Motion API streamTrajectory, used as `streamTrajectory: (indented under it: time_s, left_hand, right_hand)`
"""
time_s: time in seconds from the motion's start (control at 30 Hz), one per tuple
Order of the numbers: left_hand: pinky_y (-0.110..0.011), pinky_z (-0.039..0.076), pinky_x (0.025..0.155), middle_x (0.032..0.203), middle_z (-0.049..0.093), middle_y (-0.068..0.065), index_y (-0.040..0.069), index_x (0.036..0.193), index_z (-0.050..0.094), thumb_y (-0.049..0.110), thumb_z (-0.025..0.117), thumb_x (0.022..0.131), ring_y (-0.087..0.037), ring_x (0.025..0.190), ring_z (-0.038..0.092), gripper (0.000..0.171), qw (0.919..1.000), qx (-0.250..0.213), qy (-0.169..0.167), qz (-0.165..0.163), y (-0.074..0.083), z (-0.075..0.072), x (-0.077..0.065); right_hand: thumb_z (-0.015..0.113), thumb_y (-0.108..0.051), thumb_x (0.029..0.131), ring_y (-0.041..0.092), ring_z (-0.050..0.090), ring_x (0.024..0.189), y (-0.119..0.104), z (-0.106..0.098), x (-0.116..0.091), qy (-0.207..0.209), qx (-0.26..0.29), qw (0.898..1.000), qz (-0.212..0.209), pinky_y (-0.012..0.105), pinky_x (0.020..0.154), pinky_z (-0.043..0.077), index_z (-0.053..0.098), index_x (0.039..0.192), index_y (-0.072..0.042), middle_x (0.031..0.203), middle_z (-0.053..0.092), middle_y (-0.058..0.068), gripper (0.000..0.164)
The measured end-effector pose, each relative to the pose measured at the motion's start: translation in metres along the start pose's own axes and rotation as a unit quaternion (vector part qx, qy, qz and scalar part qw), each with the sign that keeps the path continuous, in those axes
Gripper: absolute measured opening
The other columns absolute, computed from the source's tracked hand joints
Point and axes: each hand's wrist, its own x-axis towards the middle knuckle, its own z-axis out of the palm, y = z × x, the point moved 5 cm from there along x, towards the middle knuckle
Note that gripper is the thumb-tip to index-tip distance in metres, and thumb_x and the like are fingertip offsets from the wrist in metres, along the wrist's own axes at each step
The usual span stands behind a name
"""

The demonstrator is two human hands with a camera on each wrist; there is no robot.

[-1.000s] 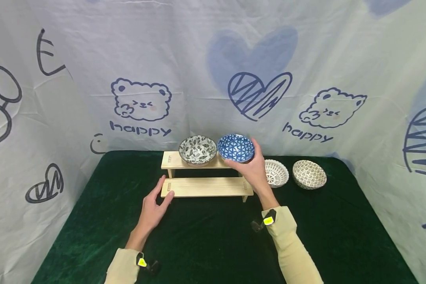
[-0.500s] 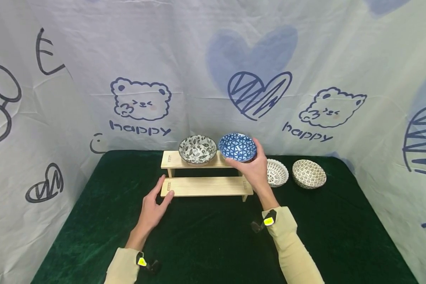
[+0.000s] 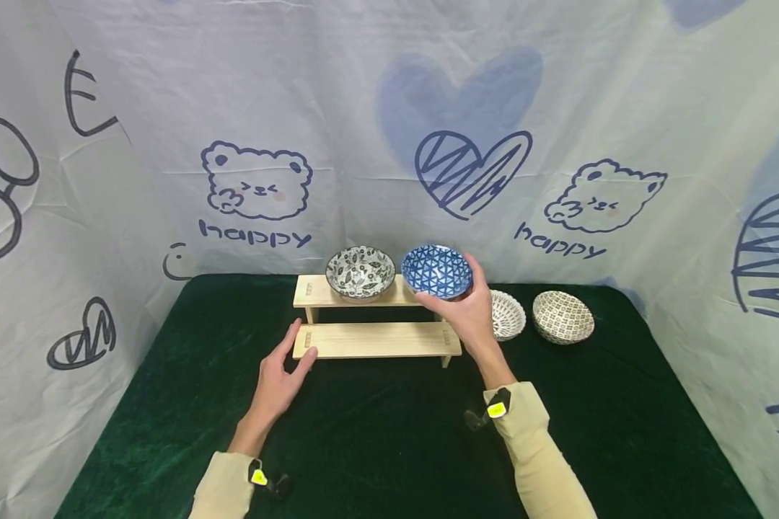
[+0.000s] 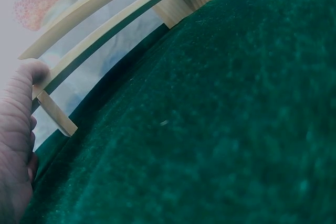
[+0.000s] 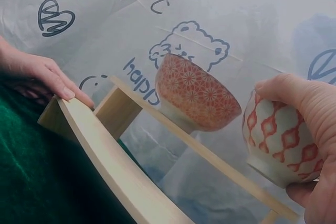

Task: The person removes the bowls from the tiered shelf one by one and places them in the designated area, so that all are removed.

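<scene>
Green surface (image 3: pixel 389 432) below, printed curtain (image 3: pixel 363 94) behind! Gripping the blue bowl (image 3: pixel 437 271) in the right hand (image 3: pixel 470 310), by the upper shelf (image 3: pixel 404 295), just beside the floral bowl (image 3: pixel 361 274); touching the lower shelf (image 3: pixel 376 340) at its left end with the loosely outstretched left hand (image 3: pixel 278 378).
</scene>
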Motion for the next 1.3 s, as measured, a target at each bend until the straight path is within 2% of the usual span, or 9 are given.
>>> streamTrajectory:
  time_s: [0.3, 0.8, 1.13, 1.3]
  left_hand:
    - [-0.06, 0.025, 0.125, 0.169, 0.034, -0.009, 0.01, 0.164, 0.034, 0.039, 0.064, 0.105, -0.033, 0.156, 0.031, 0.073, 1.0, 0.001, -0.004, -0.005, -0.001, 0.0, 0.0]
    - [-0.059, 0.024, 0.126, 0.169, 0.033, -0.01, 0.01, 0.164, 0.034, 0.04, 0.064, 0.105, -0.032, 0.156, 0.03, 0.073, 0.9999, -0.003, -0.006, -0.009, -0.003, 0.001, 0.001]
    - [-0.06, 0.023, 0.125, 0.169, 0.032, -0.009, 0.011, 0.164, 0.033, 0.04, 0.064, 0.105, -0.033, 0.157, 0.029, 0.073, 0.9999, 0.001, -0.007, -0.012, -0.002, -0.001, -0.001]
    - [-0.06, 0.024, 0.125, 0.169, 0.033, -0.011, 0.01, 0.164, 0.033, 0.04, 0.064, 0.105, -0.033, 0.156, 0.03, 0.073, 0.9999, 0.003, -0.008, -0.01, -0.002, 0.0, 0.0]
  right_hand:
    - [0.094, -0.023, 0.077, 0.038, 0.042, 0.144, 0.001, -0.008, -0.008, -0.006, 0.024, 1.0, 0.0, 0.051, 0.115, 0.045, 0.027, 0.164, -0.013, 0.162, 0.035, 0.018, 0.11]
    - [0.091, -0.019, 0.081, 0.033, 0.04, 0.146, 0.01, -0.035, -0.026, 0.008, 0.035, 0.999, -0.004, 0.05, 0.119, 0.041, 0.025, 0.163, -0.016, 0.163, 0.032, 0.012, 0.105]
    - [0.088, -0.013, 0.083, 0.033, 0.039, 0.146, 0.013, -0.051, -0.037, 0.015, 0.024, 1.0, 0.0, 0.053, 0.119, 0.04, 0.023, 0.164, -0.016, 0.165, 0.031, 0.012, 0.104]
    - [0.09, -0.016, 0.083, 0.035, 0.039, 0.146, 0.017, -0.063, -0.044, 0.022, 0.022, 0.999, 0.01, 0.053, 0.118, 0.04, 0.024, 0.164, -0.015, 0.164, 0.031, 0.013, 0.104]
